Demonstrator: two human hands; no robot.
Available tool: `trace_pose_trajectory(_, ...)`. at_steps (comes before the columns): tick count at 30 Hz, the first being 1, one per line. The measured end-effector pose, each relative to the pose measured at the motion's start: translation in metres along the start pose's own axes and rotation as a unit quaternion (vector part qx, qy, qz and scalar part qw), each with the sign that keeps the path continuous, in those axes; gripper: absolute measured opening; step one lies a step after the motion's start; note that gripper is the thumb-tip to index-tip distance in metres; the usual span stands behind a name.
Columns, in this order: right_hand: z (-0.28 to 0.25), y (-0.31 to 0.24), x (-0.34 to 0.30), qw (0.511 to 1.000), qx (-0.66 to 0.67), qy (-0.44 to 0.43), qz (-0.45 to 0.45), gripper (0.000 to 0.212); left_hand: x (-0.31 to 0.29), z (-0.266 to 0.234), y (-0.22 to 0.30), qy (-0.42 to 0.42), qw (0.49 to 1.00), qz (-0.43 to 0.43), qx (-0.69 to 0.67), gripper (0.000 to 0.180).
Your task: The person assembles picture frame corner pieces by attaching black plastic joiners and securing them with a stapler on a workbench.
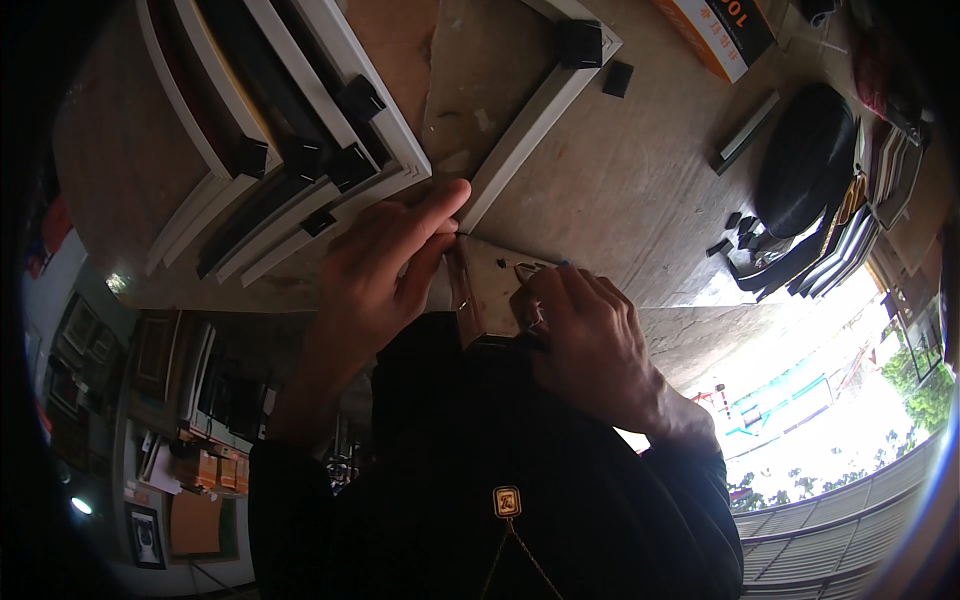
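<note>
A white frame moulding runs diagonally across the table, with a black corner protector at its far end. At its near end, my left hand is closed, index finger and thumb tips pinching around the strip. Just beside those fingertips, at the table's near edge, lies a pale flat block with small holes and a cut-out. My right hand is closed over the block's right side, fingers curled at the cut-out. Its fingertips are partly hidden, so whether they hold a smaller thing too is unclear.
Several white and dark frame corners with black protectors lie at the left. A loose black protector, an orange and white box, a short strip, a black round object and stacked frame corners sit at the right.
</note>
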State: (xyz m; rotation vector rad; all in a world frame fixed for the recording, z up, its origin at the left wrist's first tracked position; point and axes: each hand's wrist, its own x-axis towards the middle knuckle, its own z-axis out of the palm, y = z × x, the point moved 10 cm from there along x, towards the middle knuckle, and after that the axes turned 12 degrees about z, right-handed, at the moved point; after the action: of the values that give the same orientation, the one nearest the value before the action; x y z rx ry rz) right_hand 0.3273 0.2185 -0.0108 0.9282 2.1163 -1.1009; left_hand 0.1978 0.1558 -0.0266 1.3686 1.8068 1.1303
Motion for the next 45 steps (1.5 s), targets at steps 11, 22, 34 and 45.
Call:
trace_pose_trajectory(11,0.000,-0.001,0.002,1.000,-0.008,0.016,0.002,0.026,-0.001,0.001,-0.001,0.000,1.000,0.003,-0.004,0.045)
trace_pose_trajectory(22,0.013,0.015,0.014,0.999,-0.019,0.030,0.002,0.016,0.003,0.002,0.002,0.009,1.000,0.027,-0.005,0.052)
trace_pose_trajectory(34,-0.040,0.108,-0.036,0.978,0.033,0.155,0.134,0.030,0.006,-0.004,0.013,0.049,0.999,-0.009,0.002,0.039)
trace_pose_trajectory(45,-0.049,0.145,-0.030,0.957,0.120,0.216,0.155,0.028,0.084,-0.031,0.020,0.082,0.993,-0.015,0.086,0.029)
